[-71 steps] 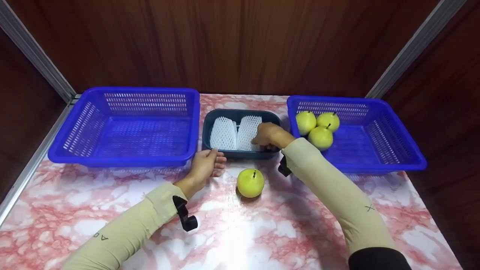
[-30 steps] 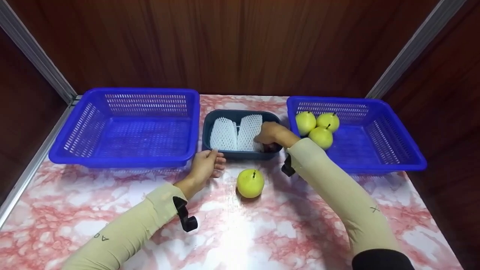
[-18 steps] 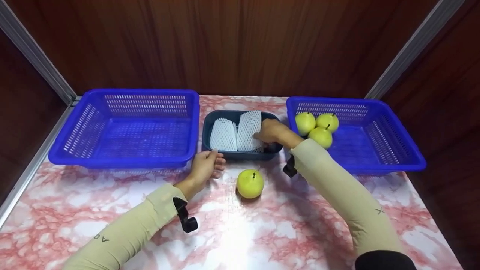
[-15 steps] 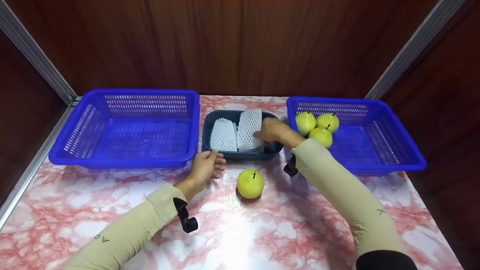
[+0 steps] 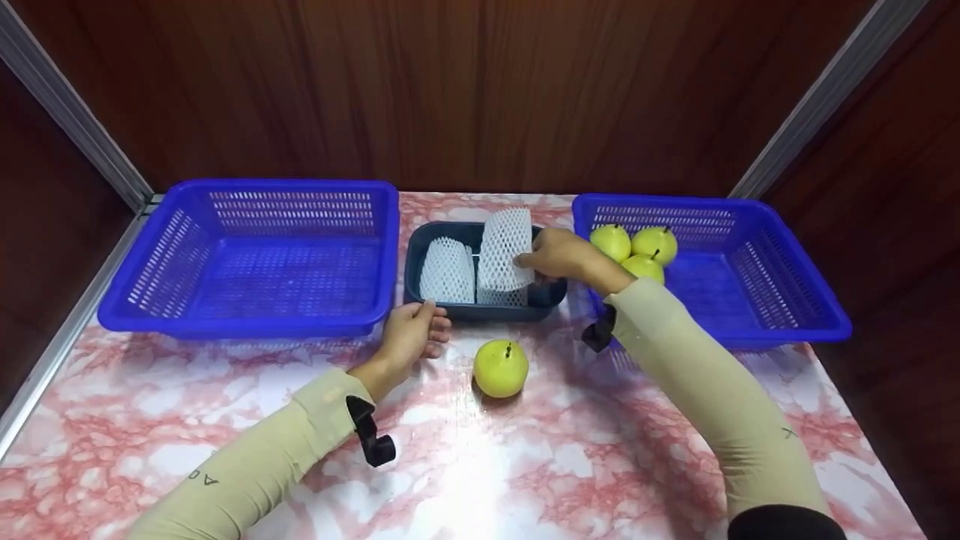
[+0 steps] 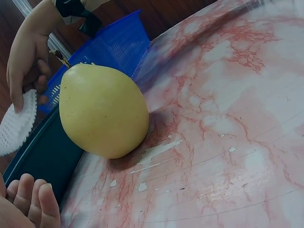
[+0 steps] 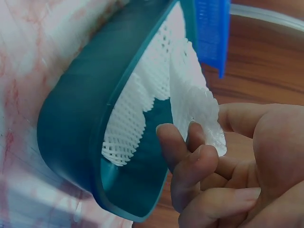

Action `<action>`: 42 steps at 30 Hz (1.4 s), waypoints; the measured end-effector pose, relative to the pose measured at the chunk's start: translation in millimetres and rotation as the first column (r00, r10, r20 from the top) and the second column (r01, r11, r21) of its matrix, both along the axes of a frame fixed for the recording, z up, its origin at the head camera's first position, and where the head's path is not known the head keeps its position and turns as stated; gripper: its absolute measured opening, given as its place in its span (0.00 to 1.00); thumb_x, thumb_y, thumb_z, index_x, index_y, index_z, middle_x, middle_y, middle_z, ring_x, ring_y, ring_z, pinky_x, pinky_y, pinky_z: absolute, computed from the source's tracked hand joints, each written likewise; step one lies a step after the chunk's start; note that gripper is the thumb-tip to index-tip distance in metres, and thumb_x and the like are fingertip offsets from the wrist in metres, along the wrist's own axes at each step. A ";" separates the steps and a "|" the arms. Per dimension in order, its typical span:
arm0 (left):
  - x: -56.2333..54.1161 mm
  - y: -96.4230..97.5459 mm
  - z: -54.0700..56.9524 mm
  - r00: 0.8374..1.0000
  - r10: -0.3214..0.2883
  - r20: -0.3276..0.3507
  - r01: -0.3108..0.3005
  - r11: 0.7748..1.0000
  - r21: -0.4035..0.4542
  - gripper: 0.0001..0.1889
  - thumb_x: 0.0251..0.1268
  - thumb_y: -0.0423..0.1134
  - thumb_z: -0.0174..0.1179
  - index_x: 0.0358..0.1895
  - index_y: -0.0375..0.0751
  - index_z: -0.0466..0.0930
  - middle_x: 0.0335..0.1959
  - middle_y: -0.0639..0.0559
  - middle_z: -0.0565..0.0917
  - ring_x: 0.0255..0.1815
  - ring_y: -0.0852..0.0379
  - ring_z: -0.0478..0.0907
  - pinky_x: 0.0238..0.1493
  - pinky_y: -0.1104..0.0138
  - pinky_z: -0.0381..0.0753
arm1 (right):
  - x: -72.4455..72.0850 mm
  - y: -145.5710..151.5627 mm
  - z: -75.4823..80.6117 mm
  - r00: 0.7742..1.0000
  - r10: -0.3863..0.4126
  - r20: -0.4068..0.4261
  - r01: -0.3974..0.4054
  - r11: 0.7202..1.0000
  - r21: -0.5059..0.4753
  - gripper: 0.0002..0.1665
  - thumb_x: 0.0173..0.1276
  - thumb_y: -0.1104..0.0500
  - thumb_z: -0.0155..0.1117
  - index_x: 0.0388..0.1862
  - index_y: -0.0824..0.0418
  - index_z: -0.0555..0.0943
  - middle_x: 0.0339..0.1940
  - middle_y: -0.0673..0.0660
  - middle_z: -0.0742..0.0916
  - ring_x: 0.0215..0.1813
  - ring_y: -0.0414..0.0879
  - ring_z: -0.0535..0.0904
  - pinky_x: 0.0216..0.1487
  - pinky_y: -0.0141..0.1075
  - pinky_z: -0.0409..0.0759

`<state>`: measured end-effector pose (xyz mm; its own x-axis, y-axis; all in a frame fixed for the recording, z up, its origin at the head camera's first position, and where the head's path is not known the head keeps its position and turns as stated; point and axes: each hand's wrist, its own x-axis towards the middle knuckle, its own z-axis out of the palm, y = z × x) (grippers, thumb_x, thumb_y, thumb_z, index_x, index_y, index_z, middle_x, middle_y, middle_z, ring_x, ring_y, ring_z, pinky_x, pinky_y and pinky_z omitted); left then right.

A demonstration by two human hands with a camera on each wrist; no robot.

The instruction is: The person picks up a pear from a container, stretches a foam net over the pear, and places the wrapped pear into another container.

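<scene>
My right hand (image 5: 561, 255) pinches a flattened white foam net sleeve (image 5: 504, 251) by its right edge, over a dark green tub (image 5: 487, 312). In the right wrist view the lifted sleeve (image 7: 192, 97) stands tilted at the tub's rim, with thumb and fingertips on its edge. More foam sleeves (image 5: 448, 271) lie inside the tub. My left hand (image 5: 409, 335), its fingers loosely bent, is at the tub's front left corner, thumb right at the rim. A yellow-green pear (image 5: 501, 369) sits on the table in front of the tub; it looms large in the left wrist view.
A blue basket (image 5: 247, 321) stands left of the tub with nothing in it. The blue basket on the right (image 5: 780, 334) holds several pears (image 5: 610, 241) in its left part, partly behind my right hand. Wood-grain panels (image 5: 480, 97) enclose the marbled table (image 5: 465, 465).
My right hand has moved from inside the tub up and slightly right, raising one foam sleeve off those below. The left hand and the pear on the table have stayed put.
</scene>
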<state>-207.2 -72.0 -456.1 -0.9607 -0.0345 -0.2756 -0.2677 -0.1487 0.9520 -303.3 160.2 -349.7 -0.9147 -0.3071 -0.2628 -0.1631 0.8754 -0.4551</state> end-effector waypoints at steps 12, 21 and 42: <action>0.0 -1.0 0.5 1.000 -0.013 0.007 0.013 0.999 -0.035 0.18 0.85 0.41 0.44 0.49 0.28 0.78 0.32 0.48 0.81 0.26 0.58 0.78 0.17 0.73 0.77 | 22.3 18.7 15.9 0.998 0.050 -0.026 -0.051 0.998 -0.039 0.23 0.74 0.48 0.64 0.20 0.59 0.79 0.19 0.50 0.80 0.22 0.40 0.71 0.25 0.32 0.69; 0.6 0.3 -1.8 1.000 0.007 0.001 -0.007 0.999 -0.031 0.16 0.84 0.42 0.45 0.42 0.33 0.77 0.28 0.51 0.79 0.22 0.61 0.78 0.14 0.73 0.76 | 43.5 26.1 25.1 0.990 0.120 -0.080 -0.127 0.988 -0.090 0.25 0.73 0.50 0.66 0.15 0.56 0.75 0.15 0.47 0.75 0.19 0.38 0.68 0.22 0.30 0.67; 8.1 8.1 40.6 0.970 0.056 -0.235 -0.059 0.998 -0.007 0.15 0.81 0.38 0.48 0.36 0.33 0.79 0.20 0.53 0.73 0.16 0.62 0.68 0.13 0.74 0.67 | 77.5 39.3 30.0 0.988 0.148 -0.041 -0.153 0.966 -0.210 0.22 0.74 0.51 0.65 0.21 0.55 0.72 0.16 0.46 0.73 0.20 0.38 0.68 0.22 0.30 0.68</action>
